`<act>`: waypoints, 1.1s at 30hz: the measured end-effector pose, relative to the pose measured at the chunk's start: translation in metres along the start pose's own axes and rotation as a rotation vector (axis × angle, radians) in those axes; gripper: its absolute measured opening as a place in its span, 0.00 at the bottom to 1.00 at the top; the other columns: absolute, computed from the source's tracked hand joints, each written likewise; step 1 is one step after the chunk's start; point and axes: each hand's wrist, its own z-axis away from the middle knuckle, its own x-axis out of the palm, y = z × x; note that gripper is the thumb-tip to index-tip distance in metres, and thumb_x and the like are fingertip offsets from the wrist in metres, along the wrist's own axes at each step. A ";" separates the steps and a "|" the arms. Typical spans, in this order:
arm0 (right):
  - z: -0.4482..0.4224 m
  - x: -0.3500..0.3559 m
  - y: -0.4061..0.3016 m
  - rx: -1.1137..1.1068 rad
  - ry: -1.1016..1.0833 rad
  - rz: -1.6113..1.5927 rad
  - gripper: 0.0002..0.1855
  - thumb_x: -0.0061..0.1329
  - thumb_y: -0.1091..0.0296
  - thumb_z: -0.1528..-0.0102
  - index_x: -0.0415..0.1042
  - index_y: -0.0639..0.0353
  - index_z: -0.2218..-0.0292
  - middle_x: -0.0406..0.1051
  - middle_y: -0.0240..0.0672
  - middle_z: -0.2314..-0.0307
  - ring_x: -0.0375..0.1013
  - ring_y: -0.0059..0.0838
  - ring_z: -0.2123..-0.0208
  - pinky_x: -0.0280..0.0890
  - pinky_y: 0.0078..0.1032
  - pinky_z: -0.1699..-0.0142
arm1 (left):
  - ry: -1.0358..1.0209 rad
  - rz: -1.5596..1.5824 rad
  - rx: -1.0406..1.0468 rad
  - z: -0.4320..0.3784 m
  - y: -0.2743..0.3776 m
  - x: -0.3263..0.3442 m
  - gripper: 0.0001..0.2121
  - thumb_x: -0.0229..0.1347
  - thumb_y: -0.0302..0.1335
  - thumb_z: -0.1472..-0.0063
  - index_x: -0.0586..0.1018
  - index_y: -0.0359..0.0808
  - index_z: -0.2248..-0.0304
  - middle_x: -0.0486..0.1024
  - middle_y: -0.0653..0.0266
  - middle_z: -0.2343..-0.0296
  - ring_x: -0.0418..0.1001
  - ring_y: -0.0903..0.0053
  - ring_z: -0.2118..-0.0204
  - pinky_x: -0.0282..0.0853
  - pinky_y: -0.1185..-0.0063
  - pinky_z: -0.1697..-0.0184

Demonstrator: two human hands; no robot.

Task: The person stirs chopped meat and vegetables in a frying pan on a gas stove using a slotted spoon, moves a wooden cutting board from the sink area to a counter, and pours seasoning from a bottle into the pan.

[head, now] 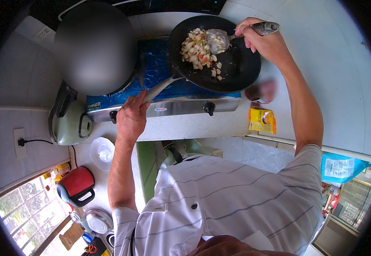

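My left hand (131, 118) grips the long handle (161, 87) of a dark wok (236, 70), which is tipped over the right side of the gas stove. Diced pale food with a few orange bits (196, 49) lies heaped on the wok's left side, and a few loose pieces sit below it. My right hand (257, 40) is closed around the handle of a metal spatula (217, 41). The spatula's blade rests against the right edge of the heap, with bits of food stuck to it.
A large round blurred object (96, 48) covers the stove's left side. Control knobs (209, 108) line the steel stove front. Left are a green rice cooker (68, 124), a white bowl (102, 153) and a red kettle (76, 182). A yellow packet (261, 121) lies right.
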 end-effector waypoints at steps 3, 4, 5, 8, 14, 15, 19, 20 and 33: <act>0.001 -0.015 0.024 0.063 0.012 0.038 0.10 0.47 0.64 0.42 0.77 0.59 0.69 0.73 0.29 0.81 0.69 0.16 0.82 0.62 0.17 0.78 | 0.015 -0.004 0.004 -0.001 0.000 0.001 0.18 0.57 0.28 0.40 0.76 0.41 0.49 0.75 0.58 0.69 0.76 0.59 0.69 0.71 0.68 0.67; 0.001 -0.020 0.038 0.108 0.030 0.013 0.10 0.47 0.65 0.42 0.77 0.59 0.68 0.73 0.29 0.80 0.69 0.16 0.82 0.62 0.16 0.79 | 0.019 -0.005 -0.003 -0.001 0.002 0.000 0.18 0.57 0.28 0.40 0.76 0.41 0.49 0.75 0.58 0.69 0.76 0.59 0.69 0.71 0.68 0.67; -0.001 -0.023 0.047 0.101 0.023 0.011 0.10 0.47 0.65 0.42 0.77 0.59 0.68 0.73 0.29 0.80 0.69 0.16 0.82 0.62 0.16 0.79 | -0.005 -0.012 -0.021 -0.001 0.004 -0.002 0.18 0.57 0.28 0.41 0.76 0.41 0.50 0.75 0.57 0.69 0.76 0.59 0.68 0.71 0.68 0.67; -0.010 -0.029 0.078 0.120 0.055 -0.216 0.10 0.44 0.70 0.42 0.76 0.64 0.67 0.74 0.32 0.73 0.67 0.16 0.79 0.59 0.17 0.77 | -0.024 -0.017 -0.045 -0.001 0.005 -0.004 0.18 0.57 0.28 0.41 0.76 0.41 0.50 0.75 0.57 0.68 0.76 0.59 0.67 0.71 0.68 0.66; -0.041 -0.005 0.102 0.055 -0.118 -0.702 0.09 0.45 0.76 0.46 0.77 0.67 0.65 0.74 0.35 0.73 0.67 0.16 0.77 0.60 0.14 0.75 | -0.028 0.003 -0.027 -0.004 0.004 0.000 0.18 0.57 0.28 0.41 0.76 0.41 0.50 0.76 0.57 0.67 0.76 0.59 0.66 0.72 0.67 0.65; -0.042 -0.002 0.096 0.037 -0.170 -0.705 0.09 0.45 0.76 0.46 0.77 0.68 0.65 0.75 0.36 0.71 0.67 0.16 0.77 0.60 0.14 0.75 | -0.033 0.006 -0.018 -0.002 0.003 -0.001 0.18 0.57 0.28 0.41 0.76 0.41 0.50 0.76 0.57 0.67 0.76 0.58 0.66 0.72 0.68 0.64; -0.033 -0.010 0.036 -0.176 -0.379 -0.307 0.09 0.46 0.77 0.50 0.77 0.63 0.68 0.76 0.36 0.66 0.68 0.15 0.75 0.61 0.14 0.75 | -0.017 -0.013 0.004 0.001 0.002 0.000 0.18 0.56 0.29 0.40 0.75 0.42 0.50 0.76 0.57 0.67 0.76 0.58 0.66 0.72 0.67 0.65; -0.027 -0.009 0.016 -0.192 -0.409 -0.239 0.08 0.46 0.77 0.51 0.77 0.62 0.69 0.76 0.35 0.67 0.70 0.19 0.73 0.65 0.18 0.70 | -0.012 -0.012 -0.016 0.002 0.001 0.000 0.18 0.56 0.29 0.40 0.75 0.42 0.50 0.76 0.56 0.68 0.76 0.58 0.67 0.72 0.67 0.66; 0.003 -0.001 -0.091 -0.129 -0.306 -0.013 0.05 0.46 0.75 0.48 0.74 0.61 0.73 0.75 0.33 0.73 0.70 0.20 0.74 0.66 0.21 0.69 | -0.014 0.002 -0.001 0.002 -0.002 -0.002 0.17 0.56 0.30 0.40 0.76 0.43 0.50 0.76 0.56 0.66 0.76 0.57 0.67 0.72 0.66 0.66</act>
